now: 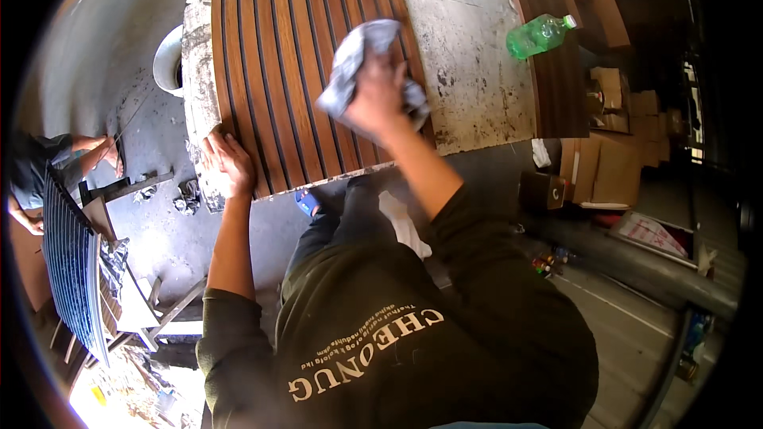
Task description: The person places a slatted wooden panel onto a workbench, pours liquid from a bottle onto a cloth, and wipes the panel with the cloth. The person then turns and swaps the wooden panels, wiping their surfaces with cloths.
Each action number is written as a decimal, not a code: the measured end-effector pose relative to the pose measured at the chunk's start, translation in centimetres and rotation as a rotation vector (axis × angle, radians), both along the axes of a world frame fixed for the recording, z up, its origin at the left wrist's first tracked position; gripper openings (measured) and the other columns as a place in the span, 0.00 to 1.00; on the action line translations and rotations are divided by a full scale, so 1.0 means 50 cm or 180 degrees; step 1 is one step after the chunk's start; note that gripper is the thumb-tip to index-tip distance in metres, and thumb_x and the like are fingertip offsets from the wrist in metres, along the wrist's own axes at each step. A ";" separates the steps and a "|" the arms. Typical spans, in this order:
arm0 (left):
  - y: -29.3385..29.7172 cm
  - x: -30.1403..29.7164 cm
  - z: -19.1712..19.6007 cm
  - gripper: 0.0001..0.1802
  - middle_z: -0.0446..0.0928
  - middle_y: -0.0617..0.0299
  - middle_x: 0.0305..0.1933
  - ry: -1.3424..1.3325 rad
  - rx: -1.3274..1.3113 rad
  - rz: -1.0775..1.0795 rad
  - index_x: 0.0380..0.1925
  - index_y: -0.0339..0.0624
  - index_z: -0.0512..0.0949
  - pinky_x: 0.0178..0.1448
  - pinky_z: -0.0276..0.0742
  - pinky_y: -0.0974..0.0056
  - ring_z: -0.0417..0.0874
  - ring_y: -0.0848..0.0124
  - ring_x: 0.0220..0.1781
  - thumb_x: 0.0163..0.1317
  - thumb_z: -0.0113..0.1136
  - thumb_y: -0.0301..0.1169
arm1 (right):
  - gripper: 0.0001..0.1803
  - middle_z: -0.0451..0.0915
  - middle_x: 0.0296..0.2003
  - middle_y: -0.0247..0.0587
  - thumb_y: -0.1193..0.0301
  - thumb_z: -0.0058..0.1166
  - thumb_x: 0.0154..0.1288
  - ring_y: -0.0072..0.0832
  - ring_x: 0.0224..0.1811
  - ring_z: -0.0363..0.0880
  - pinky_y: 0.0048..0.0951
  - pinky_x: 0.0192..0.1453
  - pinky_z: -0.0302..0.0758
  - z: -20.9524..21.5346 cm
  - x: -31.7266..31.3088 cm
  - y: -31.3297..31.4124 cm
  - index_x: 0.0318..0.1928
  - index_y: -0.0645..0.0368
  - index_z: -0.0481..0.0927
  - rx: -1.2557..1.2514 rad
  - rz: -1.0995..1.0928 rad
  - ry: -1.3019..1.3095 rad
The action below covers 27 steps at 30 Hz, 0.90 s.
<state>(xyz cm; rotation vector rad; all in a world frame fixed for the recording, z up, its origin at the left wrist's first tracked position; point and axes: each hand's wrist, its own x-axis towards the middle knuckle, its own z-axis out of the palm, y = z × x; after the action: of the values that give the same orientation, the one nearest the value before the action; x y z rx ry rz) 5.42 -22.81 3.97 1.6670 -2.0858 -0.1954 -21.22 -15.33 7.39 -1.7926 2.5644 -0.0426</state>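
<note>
Right hand grip clamped on grey rag atop slatted wood panel; left hand flat, fingers apart.

Your right hand presses a grey rag onto the slatted wooden panel; your left hand steadies its near edge.

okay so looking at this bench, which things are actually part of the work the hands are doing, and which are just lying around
In use:
- grey rag, gripped by the right hand
- slatted wood panel, steadied by the left hand

Lying about:
- green plastic bottle
- cardboard boxes
- blue slatted panel
</note>
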 end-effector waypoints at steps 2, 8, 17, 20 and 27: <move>-0.001 -0.009 -0.002 0.16 0.72 0.45 0.47 0.0118 -0.0085 -0.0004 0.48 0.40 0.72 0.49 0.69 0.49 0.75 0.48 0.46 0.63 0.47 0.33 | 0.41 0.44 0.71 0.48 0.41 0.38 0.62 0.49 0.74 0.37 0.65 0.71 0.27 0.001 -0.134 0.008 0.68 0.56 0.58 -0.0287 -0.0342 0.0071; 0.000 0.004 0.006 0.16 0.72 0.44 0.47 0.0058 -0.0085 0.0033 0.48 0.37 0.71 0.51 0.69 0.50 0.75 0.48 0.47 0.63 0.47 0.32 | 0.38 0.45 0.71 0.48 0.53 0.42 0.65 0.53 0.73 0.39 0.60 0.72 0.34 -0.020 -0.044 0.194 0.69 0.61 0.52 -0.0385 -0.0197 -0.0108; 0.006 -0.030 0.004 0.15 0.72 0.45 0.45 0.0093 -0.0030 -0.0116 0.47 0.35 0.70 0.51 0.68 0.51 0.74 0.48 0.47 0.64 0.45 0.31 | 0.39 0.47 0.71 0.50 0.44 0.37 0.64 0.51 0.73 0.42 0.57 0.74 0.36 -0.032 -0.175 0.042 0.67 0.59 0.60 -0.0220 -0.0698 0.0173; 0.003 -0.004 0.005 0.14 0.72 0.45 0.45 0.0052 -0.0051 -0.0118 0.47 0.36 0.70 0.52 0.68 0.51 0.73 0.49 0.48 0.65 0.45 0.31 | 0.35 0.46 0.71 0.49 0.49 0.37 0.66 0.51 0.73 0.43 0.55 0.74 0.37 -0.019 -0.105 0.055 0.67 0.58 0.60 -0.0095 -0.0283 0.0420; 0.000 -0.006 0.010 0.14 0.73 0.43 0.44 0.0215 -0.0073 -0.0047 0.47 0.35 0.71 0.53 0.68 0.51 0.74 0.48 0.47 0.65 0.45 0.31 | 0.45 0.45 0.71 0.45 0.49 0.48 0.61 0.50 0.73 0.43 0.56 0.73 0.42 0.034 -0.017 0.210 0.71 0.57 0.44 -0.0351 -0.0049 -0.0905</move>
<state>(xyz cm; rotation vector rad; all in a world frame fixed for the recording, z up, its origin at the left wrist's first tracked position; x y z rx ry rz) 5.10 -22.80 4.47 1.6099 -2.0433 -0.2285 -22.05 -4.81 9.07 -1.6594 2.4158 -0.4151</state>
